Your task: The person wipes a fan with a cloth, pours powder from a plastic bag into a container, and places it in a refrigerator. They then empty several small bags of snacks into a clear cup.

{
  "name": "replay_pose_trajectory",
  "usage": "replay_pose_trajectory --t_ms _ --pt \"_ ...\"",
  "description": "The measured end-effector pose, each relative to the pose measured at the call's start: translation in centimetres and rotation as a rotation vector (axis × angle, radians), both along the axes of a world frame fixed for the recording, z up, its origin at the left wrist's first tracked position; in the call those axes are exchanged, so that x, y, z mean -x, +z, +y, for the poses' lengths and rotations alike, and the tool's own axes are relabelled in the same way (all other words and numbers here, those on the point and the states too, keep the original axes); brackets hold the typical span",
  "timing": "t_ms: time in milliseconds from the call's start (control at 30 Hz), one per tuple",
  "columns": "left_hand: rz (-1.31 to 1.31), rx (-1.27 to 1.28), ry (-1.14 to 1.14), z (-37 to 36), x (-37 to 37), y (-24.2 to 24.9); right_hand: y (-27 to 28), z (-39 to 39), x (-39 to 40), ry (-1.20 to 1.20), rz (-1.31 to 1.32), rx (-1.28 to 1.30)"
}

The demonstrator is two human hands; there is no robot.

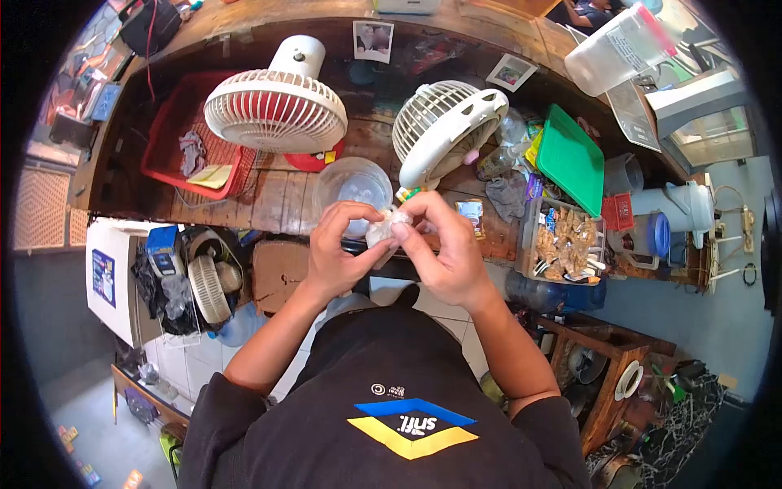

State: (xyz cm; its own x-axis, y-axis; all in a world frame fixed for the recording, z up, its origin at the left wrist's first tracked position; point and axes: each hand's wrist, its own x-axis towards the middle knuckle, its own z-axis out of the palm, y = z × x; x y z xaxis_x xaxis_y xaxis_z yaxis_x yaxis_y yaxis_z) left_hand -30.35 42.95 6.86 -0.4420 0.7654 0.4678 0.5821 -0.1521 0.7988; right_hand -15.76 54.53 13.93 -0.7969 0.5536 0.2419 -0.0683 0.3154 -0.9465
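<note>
Both hands meet at the near edge of the wooden table (273, 191), pinching a small whitish plastic bundle (380, 232) between them. My left hand (338, 253) grips its left side with thumb and forefinger. At its upper right, my right hand (442, 248) closes thumb and fingertips on the bundle's top. Just behind my left hand stands a clear round tub (352, 181). Past my right hand a small sachet (470, 216) lies on the table. What is inside the bundle cannot be made out.
Two white fans (275, 110) (444, 130) stand at the back. A red basket (183, 147) lies at the left. On the right are a green lid (570, 159) and a box of small brown packets (566, 244). Another person (592, 15) is partly visible at the top right.
</note>
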Motion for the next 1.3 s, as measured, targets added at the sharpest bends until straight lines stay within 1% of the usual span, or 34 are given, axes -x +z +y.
replay_pose_trajectory --t_ms 33,67,100,167,200,233,267,300,367,400,433,467,567,633,667,700,767,900,967,1033,1100,1133,1167,1200,1267,1300 --pt "-0.048 0.001 -0.014 -0.1 -0.4 0.0 0.0 0.2 -0.4 0.012 -0.011 0.020" --pt "-0.037 -0.038 0.000 0.0 -0.9 -0.1 -0.4 0.5 -0.6 0.032 0.022 0.076" --pt "-0.033 -0.039 0.016 0.0 -1.3 -0.2 -0.5 0.7 -0.7 0.048 0.024 0.076" --pt "-0.227 0.025 -0.012 -0.4 -2.2 -0.3 -0.9 0.9 -0.9 0.052 0.085 0.169" --pt "-0.226 0.026 0.004 -0.5 -2.6 -0.4 -1.8 0.9 -0.7 0.063 0.141 0.296" --pt "-0.432 0.041 -0.006 -0.8 -3.0 -0.6 -2.3 1.3 -0.6 0.077 0.139 0.301" --pt "-0.638 0.052 -0.016 -1.0 -3.3 -0.7 -2.7 2.0 -0.3 0.059 0.134 0.032" --pt "-0.638 0.054 -0.001 -1.2 -3.3 -0.6 -3.0 2.3 -0.1 0.039 0.132 -0.237" --pt "-0.761 0.003 -0.058 -1.8 -3.3 -0.1 -4.3 1.6 -0.1 0.035 0.086 -0.173" --pt "-0.783 -0.022 -0.048 -1.9 -3.4 0.2 -5.1 1.3 0.0 0.092 0.046 0.018" --pt "-0.784 -0.019 -0.036 -2.0 -3.4 0.3 -5.7 1.1 -0.1 0.147 0.005 0.207" --pt "-0.787 -0.039 -0.031 -2.1 -3.3 0.3 -6.1 0.7 0.0 0.091 0.032 0.254" --pt "-0.772 -0.062 0.016 -2.3 -2.8 0.1 -7.3 0.3 0.4 0.104 0.050 0.312" --pt "-0.863 -0.175 0.077 -2.3 -2.6 -0.5 -7.7 -0.2 0.6 0.098 0.031 0.356" --pt "-0.905 -0.189 0.095 -2.2 -2.6 -0.5 -7.8 -0.4 0.8 0.091 0.013 0.396" --pt "-0.904 -0.189 0.094 -2.0 -2.6 -0.4 -7.8 -0.6 1.0 0.090 0.013 0.396" --pt "-0.759 -0.132 0.165 -1.8 -2.4 -0.1 -7.6 -0.8 1.4 0.068 -0.017 0.339" --pt "-0.809 -0.106 0.111 -2.2 -0.3 -0.9 -8.1 -0.6 1.7 0.091 -0.088 0.310" --pt "-0.904 -0.115 0.068 -2.1 0.4 -0.1 -8.3 -0.9 2.3 0.052 0.010 0.379" --pt "-0.892 -0.097 0.067 -1.7 0.8 0.2 -8.0 -0.8 2.4 0.045 -0.020 0.396" --pt "-0.782 -0.083 0.091 -1.6 1.1 0.0 -7.9 -0.8 2.6 0.041 -0.053 0.417" --pt "-0.850 -0.126 0.095 -1.0 1.0 0.5 -8.1 -0.8 2.7 0.030 -0.040 0.351" --pt "-0.849 -0.127 0.091 -1.0 1.3 0.3 -8.2 -0.9 2.7 0.019 -0.029 0.287" --pt "-0.826 -0.082 0.040 -1.2 1.6 0.1 -7.7 -1.3 2.8 0.016 -0.028 0.284" --pt "-0.761 0.020 -0.023 -1.4 2.0 0.2 -6.3 -2.1 3.4 -0.007 0.002 0.392" --pt "-0.758 0.018 -0.028 -1.4 2.0 0.2 -6.8 -1.9 3.4 -0.009 0.005 0.388"
